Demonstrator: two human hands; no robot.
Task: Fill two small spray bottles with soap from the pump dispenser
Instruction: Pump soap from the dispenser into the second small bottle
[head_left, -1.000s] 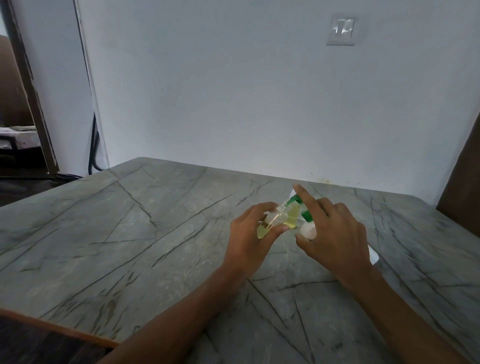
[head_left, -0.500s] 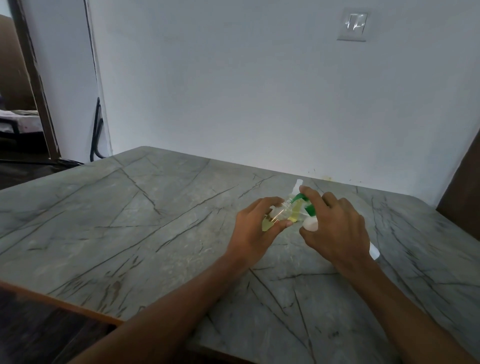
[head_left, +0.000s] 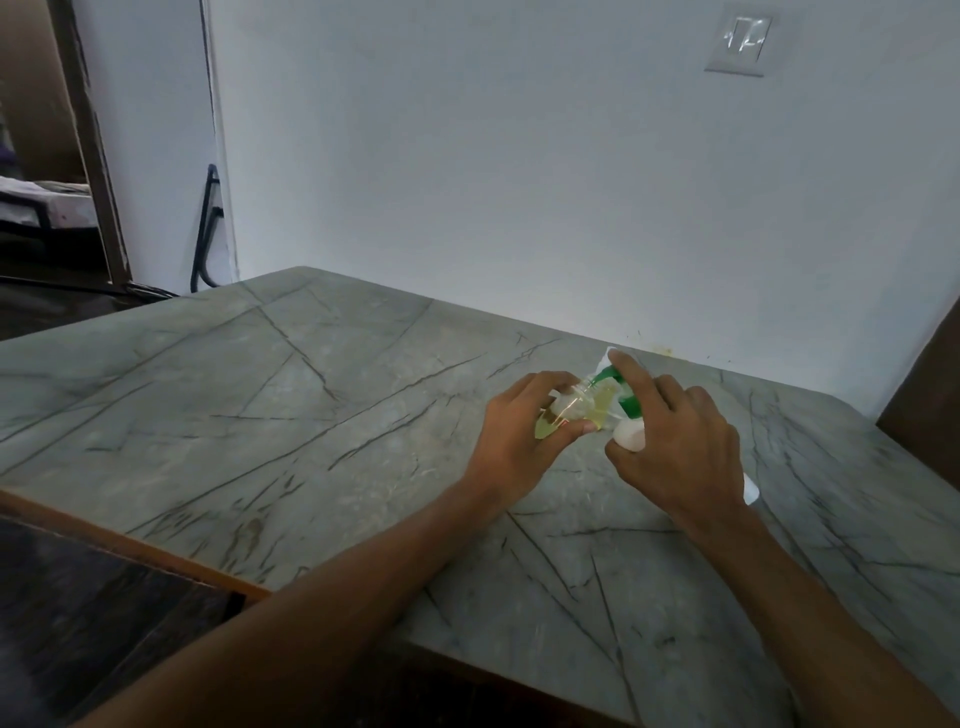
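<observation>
Two hands busy: left hand grips spray bottle; right hand holds pump dispenser, forefinger on top.

A small clear spray bottle, part-filled with yellow soap, is held tilted against the green-labelled pump dispenser near the worktop's far edge.

Only the person's arms are in sight from here, and both are uncovered. The slim, bare left forearm and the bare right forearm run as plain skin from the lower edge of view to the wrists. The bare left hand shows a short, trimmed thumbnail. The bare right hand shows its broad back, the knuckles a row of low bumps in dim light.
</observation>
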